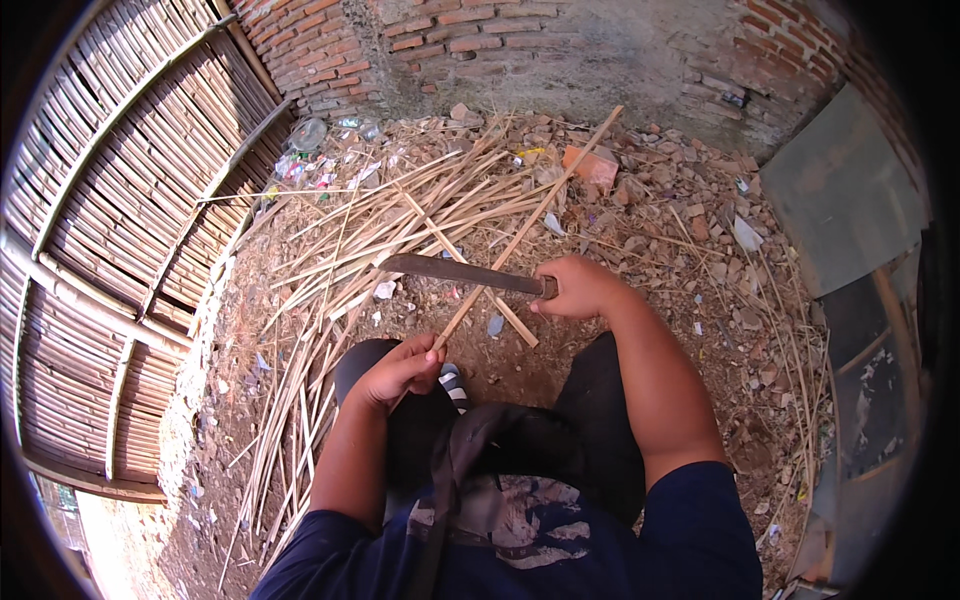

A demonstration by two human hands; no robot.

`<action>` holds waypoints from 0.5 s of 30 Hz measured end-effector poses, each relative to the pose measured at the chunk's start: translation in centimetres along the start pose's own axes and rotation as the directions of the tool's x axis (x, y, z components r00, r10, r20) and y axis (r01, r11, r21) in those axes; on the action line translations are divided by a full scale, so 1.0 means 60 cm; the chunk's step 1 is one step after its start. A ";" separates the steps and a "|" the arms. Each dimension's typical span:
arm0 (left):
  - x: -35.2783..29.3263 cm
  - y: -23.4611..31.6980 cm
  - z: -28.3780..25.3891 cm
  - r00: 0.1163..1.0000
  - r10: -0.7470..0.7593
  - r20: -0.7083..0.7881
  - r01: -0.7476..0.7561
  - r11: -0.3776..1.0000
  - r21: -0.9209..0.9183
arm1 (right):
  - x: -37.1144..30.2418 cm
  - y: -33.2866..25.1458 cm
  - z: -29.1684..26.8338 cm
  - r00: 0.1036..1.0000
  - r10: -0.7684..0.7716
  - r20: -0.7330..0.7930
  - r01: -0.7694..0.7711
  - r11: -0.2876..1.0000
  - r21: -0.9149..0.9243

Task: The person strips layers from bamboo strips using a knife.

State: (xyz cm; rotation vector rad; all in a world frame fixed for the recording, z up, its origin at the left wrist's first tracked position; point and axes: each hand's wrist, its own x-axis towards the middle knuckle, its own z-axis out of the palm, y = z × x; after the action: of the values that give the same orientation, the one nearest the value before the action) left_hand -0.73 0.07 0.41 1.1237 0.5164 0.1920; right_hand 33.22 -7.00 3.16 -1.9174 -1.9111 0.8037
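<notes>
My right hand (pixel 582 287) is closed round the handle of a machete (pixel 440 268). Its long, dark blade points left and crosses over a bamboo strip (pixel 541 215). My left hand (pixel 403 368) pinches the near end of that strip between thumb and fingers. From there the strip slants away to the far right, over the rubble. Whether the blade touches it, I cannot tell. Below the blade, a second bamboo strip (pixel 518 325) lies crosswise under the held one, its near end between my knees.
Many split bamboo strips (pixel 400 240) lie in a loose heap ahead and along my left. Broken brick and litter (pixel 690 200) cover the ground toward the brick wall (pixel 480 40). A bamboo slat panel (pixel 120 200) stands left; grey sheets (pixel 850 190) lean at right.
</notes>
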 end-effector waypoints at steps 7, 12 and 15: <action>0.005 -0.004 -0.002 1.000 0.004 -0.017 -0.004 1.000 0.007 | 0.006 0.047 -0.012 0.979 0.107 -0.173 -0.102 0.994 0.037; 0.003 -0.003 0.000 0.995 -0.040 -0.091 0.049 0.994 0.096 | 0.003 -0.023 0.006 0.999 0.048 0.020 -0.046 0.993 -0.109; 0.000 -0.003 0.001 0.997 -0.020 -0.072 0.028 0.993 0.115 | 0.014 -0.019 0.009 0.997 0.012 0.070 -0.008 0.999 -0.054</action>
State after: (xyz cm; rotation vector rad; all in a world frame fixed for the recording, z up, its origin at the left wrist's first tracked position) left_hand -0.73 -0.06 0.30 1.2269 0.6105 0.1831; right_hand 31.93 -6.21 3.29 -1.9562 -1.9848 0.8417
